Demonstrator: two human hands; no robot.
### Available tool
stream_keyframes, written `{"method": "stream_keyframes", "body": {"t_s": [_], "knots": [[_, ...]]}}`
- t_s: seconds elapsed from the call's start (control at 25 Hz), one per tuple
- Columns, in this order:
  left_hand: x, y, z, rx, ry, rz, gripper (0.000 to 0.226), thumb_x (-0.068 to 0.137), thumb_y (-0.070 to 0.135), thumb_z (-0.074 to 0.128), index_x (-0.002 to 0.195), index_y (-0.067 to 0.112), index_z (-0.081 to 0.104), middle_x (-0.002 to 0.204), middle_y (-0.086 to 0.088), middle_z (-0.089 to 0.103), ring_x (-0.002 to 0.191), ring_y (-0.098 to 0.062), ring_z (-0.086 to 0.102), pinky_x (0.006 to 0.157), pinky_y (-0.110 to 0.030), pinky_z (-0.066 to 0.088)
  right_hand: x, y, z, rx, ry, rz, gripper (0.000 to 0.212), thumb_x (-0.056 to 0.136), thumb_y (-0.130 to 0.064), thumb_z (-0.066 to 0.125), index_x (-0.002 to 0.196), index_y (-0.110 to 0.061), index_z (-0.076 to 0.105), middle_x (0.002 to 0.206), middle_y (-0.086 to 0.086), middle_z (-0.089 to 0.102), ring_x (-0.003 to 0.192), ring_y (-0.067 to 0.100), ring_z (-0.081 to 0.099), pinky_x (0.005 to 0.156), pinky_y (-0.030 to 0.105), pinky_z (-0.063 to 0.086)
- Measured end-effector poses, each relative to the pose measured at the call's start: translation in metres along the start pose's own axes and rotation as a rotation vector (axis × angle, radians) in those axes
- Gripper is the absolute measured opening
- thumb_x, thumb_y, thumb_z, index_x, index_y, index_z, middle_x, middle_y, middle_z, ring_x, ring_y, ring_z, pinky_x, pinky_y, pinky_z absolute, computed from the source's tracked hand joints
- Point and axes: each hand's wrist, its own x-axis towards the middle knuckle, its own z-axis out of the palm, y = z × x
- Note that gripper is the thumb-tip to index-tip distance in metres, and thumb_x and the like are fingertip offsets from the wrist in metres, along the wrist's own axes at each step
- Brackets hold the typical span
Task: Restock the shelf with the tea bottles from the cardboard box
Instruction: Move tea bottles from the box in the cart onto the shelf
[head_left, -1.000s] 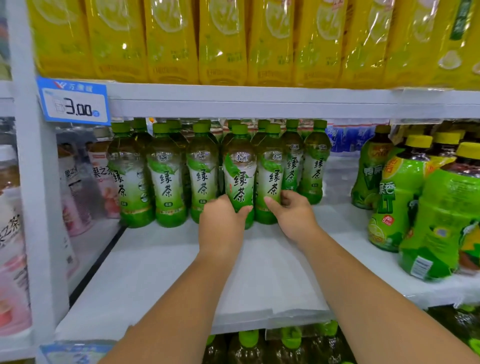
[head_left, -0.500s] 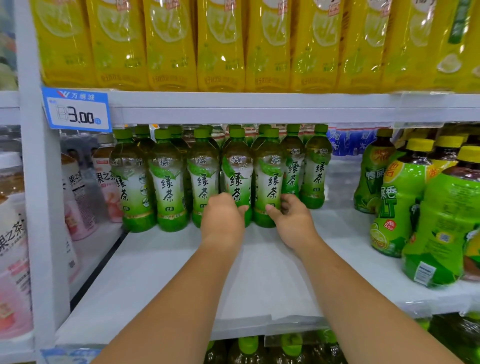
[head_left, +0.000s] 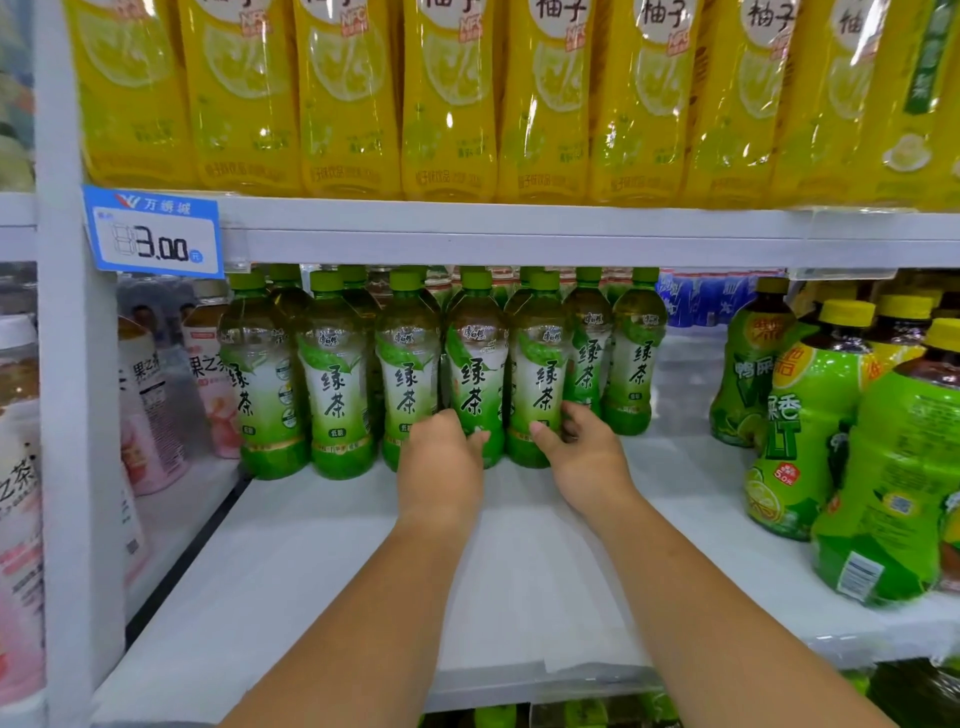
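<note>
Head view: left hand (head_left: 441, 462) grips one tea bottle (head_left: 474, 374), right hand (head_left: 584, 460) grips neighbouring bottle (head_left: 540, 374); bare shelf (head_left: 311, 571) beneath both wrists.

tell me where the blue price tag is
In the head view the blue price tag hangs at upper left on the front edge of the upper shelf, beside the white upright and above the leftmost green tea bottle.

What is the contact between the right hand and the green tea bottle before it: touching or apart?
Touching. In the head view the right hand lays its thumb on the green tea bottle and curls its fingers round its right side.
</note>
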Motion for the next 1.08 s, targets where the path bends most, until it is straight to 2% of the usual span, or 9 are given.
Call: {"method": "stream_keyframes", "body": {"t_s": [0.16,0.32,0.44,0.56,0.64,0.72,0.84,0.92,1.08], "knots": [[-0.003,-0.005,0.003,-0.047,0.004,0.018,0.025,0.09,0.033,0.07,0.095,0.009,0.071,0.088,-0.008,0.071,0.083,-0.027,0.065,0.07,-0.034,0.052,-0.003,-0.005,-0.003,0.015,-0.004,0.015,0.046,0.091,-0.023,0.069,0.136,-0.017,0.056,0.124,-0.002,0.064,0.108,0.012,0.06,0.097,0.032,0.049],[-0.016,0.002,-0.007,-0.239,0.01,-0.027,0.023,0.095,0.031,0.063,0.099,0.009,0.069,0.09,-0.002,0.068,0.081,-0.019,0.057,0.071,-0.026,0.042,-0.007,-0.009,-0.007,-0.006,-0.009,0.032,0.049,0.093,-0.031,0.066,0.138,-0.016,0.054,0.121,-0.006,0.061,0.108,0.011,0.058,0.097,0.029,0.046],[-0.024,0.005,-0.016,-0.412,-0.155,-0.098,0.011,0.088,0.025,0.066,0.097,0.019,0.063,0.094,0.008,0.065,0.089,-0.015,0.058,0.077,-0.023,0.04,-0.015,-0.015,-0.007,-0.049,-0.058,0.057,0.059,0.089,-0.05,0.061,0.14,-0.023,0.051,0.133,-0.005,0.061,0.118,0.015,0.06,0.105,0.04,0.046],[-0.028,0.006,-0.021,-0.464,-0.266,-0.12,0.023,0.082,0.033,0.066,0.103,0.025,0.063,0.107,0.002,0.065,0.101,-0.019,0.06,0.083,-0.027,0.042,-0.029,-0.029,-0.011,-0.048,-0.111,0.09,0.052,0.096,-0.047,0.054,0.141,-0.021,0.048,0.136,-0.004,0.059,0.116,0.014,0.056,0.101,0.033,0.043],[-0.032,0.011,-0.027,-0.498,-0.311,-0.145,0.024,0.087,0.033,0.064,0.107,0.023,0.055,0.114,0.007,0.058,0.105,-0.016,0.056,0.087,-0.026,0.038,-0.036,-0.035,-0.015,-0.041,-0.124,0.115,0.047,0.1,-0.041,0.05,0.141,-0.017,0.047,0.131,-0.006,0.056,0.111,0.011,0.052,0.096,0.028,0.038],[-0.039,0.017,-0.036,-0.514,-0.355,-0.179,0.028,0.093,0.034,0.06,0.118,0.026,0.05,0.12,0.01,0.053,0.111,-0.014,0.05,0.09,-0.025,0.035,-0.045,-0.041,-0.021,-0.048,-0.137,0.157,0.048,0.102,-0.039,0.049,0.144,-0.016,0.044,0.128,-0.008,0.052,0.116,0.011,0.05,0.097,0.027,0.036],[-0.048,0.021,-0.048,-0.459,-0.446,-0.271,0.054,0.096,0.041,0.056,0.144,0.017,0.047,0.141,0.004,0.052,0.13,-0.019,0.048,0.102,-0.03,0.037,-0.062,-0.05,-0.032,-0.023,-0.128,0.272,0.051,0.101,-0.037,0.051,0.146,-0.016,0.042,0.129,-0.005,0.052,0.125,0.015,0.05,0.102,0.027,0.037],[-0.056,0.026,-0.06,-0.385,-0.5,-0.358,0.057,0.097,0.042,0.054,0.146,0.015,0.044,0.146,-0.004,0.051,0.131,-0.023,0.049,0.104,-0.032,0.037,-0.079,-0.06,-0.042,-0.007,-0.108,0.345,0.054,0.1,-0.036,0.052,0.148,-0.016,0.039,0.13,-0.003,0.052,0.126,0.016,0.051,0.103,0.027,0.038],[-0.075,0.053,-0.1,-0.339,-0.63,-0.487,0.057,0.099,0.047,0.049,0.148,0.018,0.042,0.149,-0.004,0.048,0.133,-0.024,0.046,0.106,-0.031,0.035,-0.123,-0.093,-0.07,0.017,-0.098,0.491,0.046,0.1,-0.032,0.053,0.144,-0.021,0.043,0.13,-0.002,0.053,0.12,0.013,0.054,0.1,0.027,0.042]]}}
